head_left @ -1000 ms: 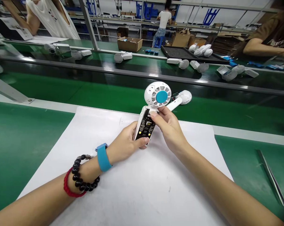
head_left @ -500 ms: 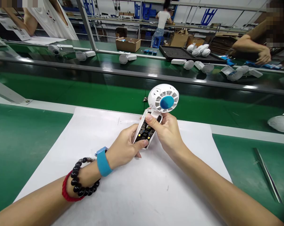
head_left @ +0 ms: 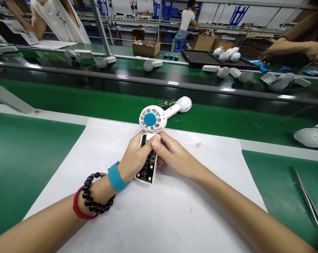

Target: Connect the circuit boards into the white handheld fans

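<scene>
A white handheld fan [head_left: 163, 121] with a blue round centre is held upright over the white sheet [head_left: 175, 211]. Its handle is open at the front, baring a black circuit board [head_left: 148, 168]. My left hand [head_left: 134, 154] is closed around the handle's left side, thumb across the board's upper part. From the right, my right hand [head_left: 175, 154] grips the same handle, its thumb tip meeting the left thumb just below the fan head. The fingers behind the handle are mostly hidden. Just beyond the held fan lies a second white fan [head_left: 184, 104] with loose parts beside it.
A metal rod [head_left: 306, 198] lies on the green table at right, near another white fan [head_left: 310, 137]. Several fans sit along the conveyor [head_left: 101, 84]. Behind it stand a cardboard box [head_left: 146, 49] and a black tray [head_left: 198, 59]. Other people work across the line.
The fan has moved left and turned more upright, its head now facing left. My left hand has slid up the handle, and both thumbs have come together. The second fan behind has come into view.
</scene>
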`<state>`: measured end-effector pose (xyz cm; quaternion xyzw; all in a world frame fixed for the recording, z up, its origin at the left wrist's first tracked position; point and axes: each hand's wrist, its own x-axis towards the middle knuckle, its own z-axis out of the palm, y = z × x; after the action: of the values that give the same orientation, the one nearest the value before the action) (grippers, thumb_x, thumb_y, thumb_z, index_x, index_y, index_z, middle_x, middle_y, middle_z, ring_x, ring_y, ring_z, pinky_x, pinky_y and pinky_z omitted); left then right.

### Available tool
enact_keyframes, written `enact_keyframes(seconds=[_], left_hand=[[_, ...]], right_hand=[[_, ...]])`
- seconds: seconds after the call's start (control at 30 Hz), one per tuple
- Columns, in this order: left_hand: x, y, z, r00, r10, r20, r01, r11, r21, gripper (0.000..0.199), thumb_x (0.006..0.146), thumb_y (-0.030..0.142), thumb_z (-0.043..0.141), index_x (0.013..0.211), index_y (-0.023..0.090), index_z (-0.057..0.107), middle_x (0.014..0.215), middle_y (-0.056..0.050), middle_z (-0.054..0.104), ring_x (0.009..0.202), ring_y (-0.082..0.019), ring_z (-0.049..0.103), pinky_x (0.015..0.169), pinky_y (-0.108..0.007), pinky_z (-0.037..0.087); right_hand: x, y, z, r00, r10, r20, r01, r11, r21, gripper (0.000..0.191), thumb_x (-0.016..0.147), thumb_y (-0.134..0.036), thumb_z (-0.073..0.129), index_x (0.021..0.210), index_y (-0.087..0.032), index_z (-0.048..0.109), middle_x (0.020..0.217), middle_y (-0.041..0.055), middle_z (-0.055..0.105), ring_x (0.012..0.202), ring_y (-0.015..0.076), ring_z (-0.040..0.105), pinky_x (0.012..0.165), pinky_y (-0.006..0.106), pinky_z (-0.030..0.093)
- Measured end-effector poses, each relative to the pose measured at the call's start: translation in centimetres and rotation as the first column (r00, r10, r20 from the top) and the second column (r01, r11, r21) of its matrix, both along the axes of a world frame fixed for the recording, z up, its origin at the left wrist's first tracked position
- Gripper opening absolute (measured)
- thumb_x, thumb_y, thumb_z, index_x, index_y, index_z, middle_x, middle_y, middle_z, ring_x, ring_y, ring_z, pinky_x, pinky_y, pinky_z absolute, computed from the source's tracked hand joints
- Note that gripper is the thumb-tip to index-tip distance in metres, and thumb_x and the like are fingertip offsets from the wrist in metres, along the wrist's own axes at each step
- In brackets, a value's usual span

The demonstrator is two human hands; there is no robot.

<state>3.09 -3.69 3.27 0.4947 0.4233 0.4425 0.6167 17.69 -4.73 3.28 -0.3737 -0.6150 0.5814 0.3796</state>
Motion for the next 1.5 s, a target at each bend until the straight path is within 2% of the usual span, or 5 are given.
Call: enact_keyframes(seconds=[0.37,0.6,1.07,1.23,1.5], left_hand=[[-0.3,0.2,-0.1,0.989,0.122,-0.08,-0.103,0.973,0.205,0.038,0.081,0.053,0.069,0.086,0.015,0.062,0.076,-0.001,0.062,0.069,-0.014,0.055,0.067,-0.025,0.047],[-0.2,0.3,0.4,0.956,0.279,0.089,-0.273,0.959,-0.074,0.048,0.078,0.062,0.068,0.093,0.018,0.056,0.073,-0.002,0.067,0.06,-0.016,0.063,0.057,-0.027,0.053],[-1.9,2.4,-0.8,0.952,0.225,-0.206,-0.155,0.938,0.311,0.046,0.088,0.047,0.059,0.126,0.021,0.052,0.132,-0.011,0.058,0.127,-0.026,0.052,0.098,-0.039,0.046],[-6.1,7.1,0.3,0.672,0.453,-0.586,0.078,0.743,0.664,0.052,0.089,0.044,0.054,0.133,0.016,0.049,0.137,-0.015,0.054,0.128,-0.031,0.05,0.107,-0.046,0.04],[-9.5,10.4,0.6,0.165,0.329,-0.93,0.118,0.929,0.35,0.051,0.09,0.052,0.049,0.131,0.021,0.053,0.108,-0.013,0.07,0.098,-0.037,0.065,0.073,-0.038,0.046]], right_hand=[[-0.4,-0.4,-0.1,0.995,-0.004,0.097,-0.006,0.995,0.104,0.041,0.105,-0.05,0.039,0.136,-0.024,0.045,0.102,0.006,0.06,0.096,0.0222,0.061,0.068,0.03,0.053],[-0.8,-1.1,0.1,0.996,0.043,0.083,-0.042,0.999,-0.011,0.085,0.091,-0.036,0.07,0.156,-0.027,0.017,0.102,0.0063,0.066,0.087,0.0219,0.067,0.069,0.033,0.058],[2.7,2.9,-0.1,0.938,-0.207,-0.28,0.101,0.932,-0.349,0.032,0.085,-0.031,0.072,0.11,-0.015,0.058,0.092,0.007,0.071,0.062,0.0112,0.066,0.061,0.02,0.056],[5.1,4.8,-1.0,0.802,-0.508,-0.315,0.437,0.858,-0.27,0.035,0.086,-0.025,0.07,0.116,-0.018,0.056,0.099,0.0062,0.071,0.089,0.018,0.072,0.081,0.028,0.06],[5.2,4.9,-1.4,0.808,-0.572,-0.143,0.546,0.817,-0.187,0.064,0.078,-0.03,0.072,0.136,-0.021,0.047,0.116,0.0073,0.068,0.101,0.0232,0.069,0.103,0.044,0.049]])
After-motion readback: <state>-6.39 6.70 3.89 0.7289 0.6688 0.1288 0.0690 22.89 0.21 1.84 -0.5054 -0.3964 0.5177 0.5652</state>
